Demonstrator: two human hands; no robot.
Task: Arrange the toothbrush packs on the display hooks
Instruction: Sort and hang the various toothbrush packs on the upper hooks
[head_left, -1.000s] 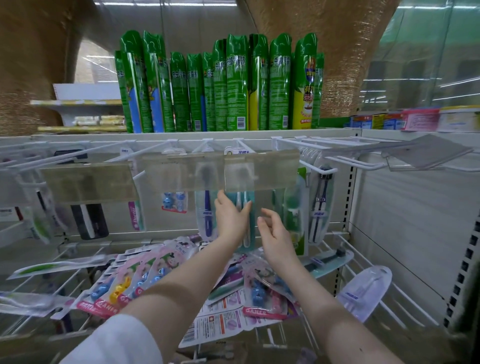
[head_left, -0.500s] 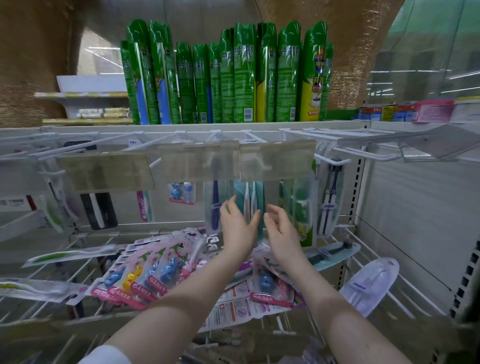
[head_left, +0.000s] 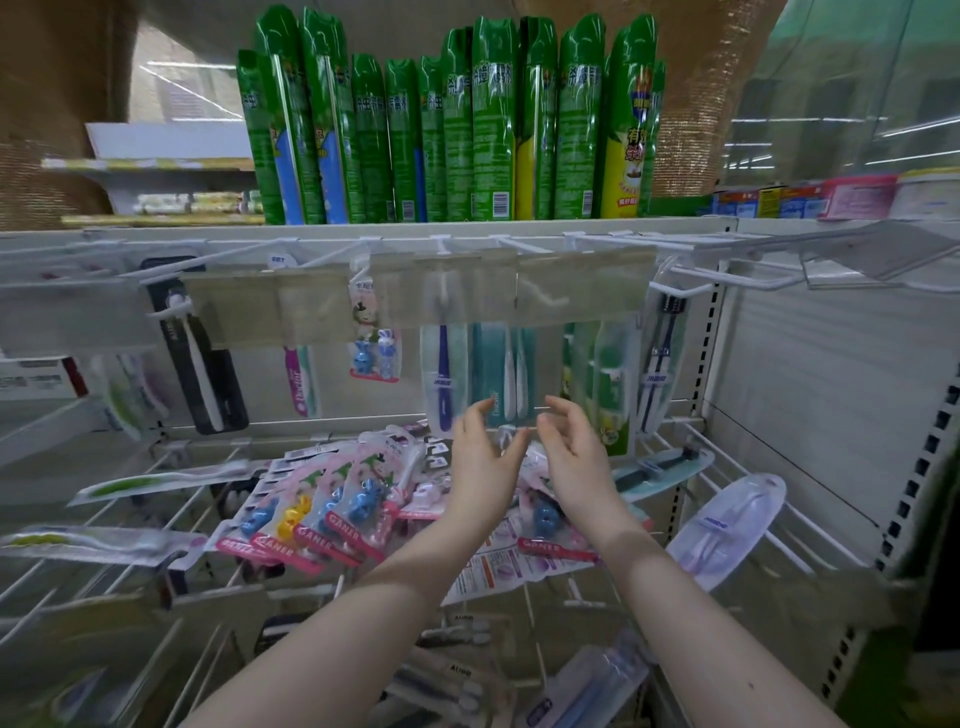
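Head view, forward-down, close to display hooks (head_left: 670, 291)

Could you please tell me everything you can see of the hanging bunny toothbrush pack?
The bunny pack is a flat pink card printed with a cartoon figure, with a blue and a white bunny piece above a red bottom band. It hangs upright in the upper row, top partly behind the cloudy label strip, between a purple pack and a navy pack.

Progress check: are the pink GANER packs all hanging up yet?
No, several pink GANER packs lie flat in a loose, overlapping pile instead of hanging.
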